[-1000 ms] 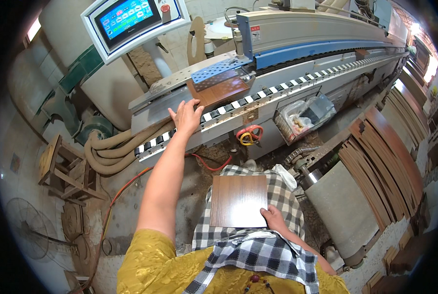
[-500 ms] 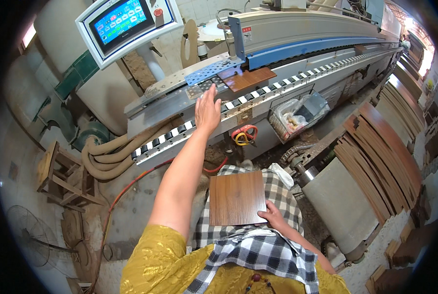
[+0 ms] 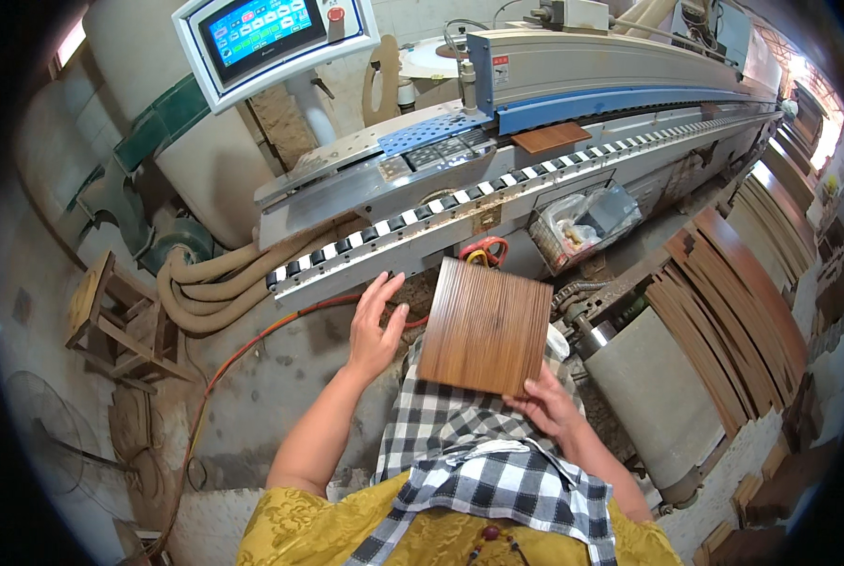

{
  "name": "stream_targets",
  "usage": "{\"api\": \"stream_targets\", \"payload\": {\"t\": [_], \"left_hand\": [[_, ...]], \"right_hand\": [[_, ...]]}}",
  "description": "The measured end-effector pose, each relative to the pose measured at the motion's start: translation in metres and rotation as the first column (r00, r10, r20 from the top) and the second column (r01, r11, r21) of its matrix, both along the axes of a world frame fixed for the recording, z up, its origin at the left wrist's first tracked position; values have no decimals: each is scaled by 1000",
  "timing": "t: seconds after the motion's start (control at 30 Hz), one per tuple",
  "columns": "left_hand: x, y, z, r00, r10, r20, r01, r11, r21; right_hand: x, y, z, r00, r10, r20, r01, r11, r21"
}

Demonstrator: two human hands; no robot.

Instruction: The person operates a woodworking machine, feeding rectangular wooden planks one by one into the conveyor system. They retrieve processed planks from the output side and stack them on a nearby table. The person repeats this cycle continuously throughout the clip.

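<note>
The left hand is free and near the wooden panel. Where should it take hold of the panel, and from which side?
Probably the panel's bare left edge, from the left: the left hand hovers open beside it, while the right hand holds the near edge. The panel is flat and tilted up.

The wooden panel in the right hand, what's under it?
Under the wooden panel: right hand fingers at its lower edge, checkered cloth below. Anything directly behind it is covered.
</note>
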State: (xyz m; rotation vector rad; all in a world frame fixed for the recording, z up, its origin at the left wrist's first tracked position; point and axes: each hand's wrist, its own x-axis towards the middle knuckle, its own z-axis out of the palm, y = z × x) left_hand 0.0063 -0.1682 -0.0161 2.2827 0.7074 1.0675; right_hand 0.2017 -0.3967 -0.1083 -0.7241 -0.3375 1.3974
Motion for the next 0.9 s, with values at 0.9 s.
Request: {"api": "stream_targets", "payload": {"t": [0.9], "left_hand": [[25,136,33,789,462,-405,-415,887,202]], "right_hand": [[18,64,16,494,6,869,120,990,-75]]}}
